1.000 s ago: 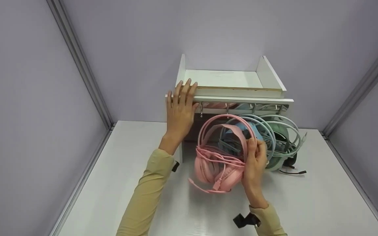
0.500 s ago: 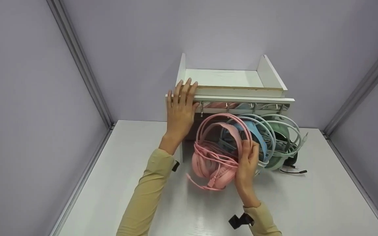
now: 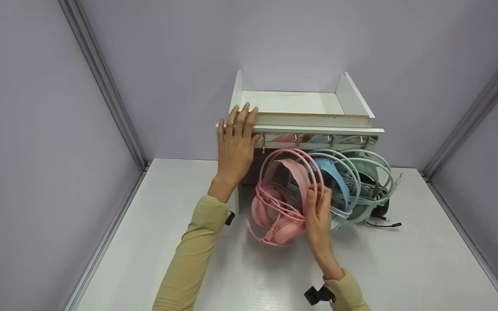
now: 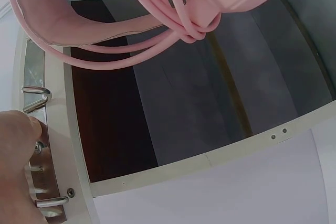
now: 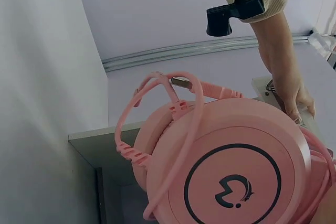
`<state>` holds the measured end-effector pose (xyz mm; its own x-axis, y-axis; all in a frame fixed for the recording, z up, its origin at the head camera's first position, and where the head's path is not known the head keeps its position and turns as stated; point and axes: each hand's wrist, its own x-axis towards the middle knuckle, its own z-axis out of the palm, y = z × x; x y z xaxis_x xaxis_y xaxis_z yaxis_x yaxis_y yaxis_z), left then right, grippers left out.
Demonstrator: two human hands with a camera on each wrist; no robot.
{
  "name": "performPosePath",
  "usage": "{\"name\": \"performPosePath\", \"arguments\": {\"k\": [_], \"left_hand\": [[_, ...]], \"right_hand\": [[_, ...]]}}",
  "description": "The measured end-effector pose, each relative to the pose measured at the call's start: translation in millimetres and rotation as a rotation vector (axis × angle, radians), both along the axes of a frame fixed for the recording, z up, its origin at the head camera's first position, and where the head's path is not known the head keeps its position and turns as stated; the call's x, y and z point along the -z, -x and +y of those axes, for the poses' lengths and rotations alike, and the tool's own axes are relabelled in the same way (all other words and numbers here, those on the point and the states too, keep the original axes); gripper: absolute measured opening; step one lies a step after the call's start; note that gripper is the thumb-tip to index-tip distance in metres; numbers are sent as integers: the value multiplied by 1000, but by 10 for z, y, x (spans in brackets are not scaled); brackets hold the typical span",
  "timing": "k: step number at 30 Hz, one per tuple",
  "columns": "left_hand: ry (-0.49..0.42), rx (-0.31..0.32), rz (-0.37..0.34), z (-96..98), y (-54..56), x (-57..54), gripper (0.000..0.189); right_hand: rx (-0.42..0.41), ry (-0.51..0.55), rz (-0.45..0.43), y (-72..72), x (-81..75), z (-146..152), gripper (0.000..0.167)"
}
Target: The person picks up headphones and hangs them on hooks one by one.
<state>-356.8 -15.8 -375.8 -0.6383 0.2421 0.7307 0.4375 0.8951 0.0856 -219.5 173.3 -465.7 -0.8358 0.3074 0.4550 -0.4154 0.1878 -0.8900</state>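
Observation:
My right hand [image 3: 319, 218] grips the right side of a pink headset [image 3: 293, 172] by its band, below the hook rail. Its cable is wrapped in loops about the ear cups, and a thin mic boom sticks out at lower left. In the right wrist view, a pink ear cup [image 5: 233, 161] with a dark logo fills the middle. Whether the band sits on a hook cannot be made out. My left hand [image 3: 235, 155] rests with straight fingers over the left end of the white rail [image 3: 309, 130]. Beside the pink headset hang a blue headset [image 3: 335, 177] and a green headset [image 3: 368, 170].
A white shelf unit [image 3: 357, 97] with a shallow top tray stands against the back wall. Metal hooks [image 3: 263, 144] line the rail; the leftmost bears nothing. A dark cable end [image 3: 385, 224] lies at the right. Grey-framed side walls [image 3: 102, 86] enclose the white table [image 3: 180, 181].
My right hand has moved left with the pink headset's right side, turning the headset and uncovering more of the blue one. My left hand stays on the rail.

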Motion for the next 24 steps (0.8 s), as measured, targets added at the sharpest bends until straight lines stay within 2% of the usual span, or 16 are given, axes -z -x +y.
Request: {"name": "performPosePath", "arguments": {"k": [6,15,17,22,24], "left_hand": [[2,-10,14,-10,5,14,58],[1,-2,11,-3,2,9,59],[2,-4,11,-2,1,5,59],[11,-12,20,-2,-8,-6,58],[12,-12,23,-3,-8,-9,58]], "right_hand": [[41,-208,-25,-33,50,54,33],[47,-216,14,-89,25,147,52],[76,-250,38,-87,11,163,56],[211,-409,130,-51,4,170,57],[239,-441,132,-50,8,156,57]]}}
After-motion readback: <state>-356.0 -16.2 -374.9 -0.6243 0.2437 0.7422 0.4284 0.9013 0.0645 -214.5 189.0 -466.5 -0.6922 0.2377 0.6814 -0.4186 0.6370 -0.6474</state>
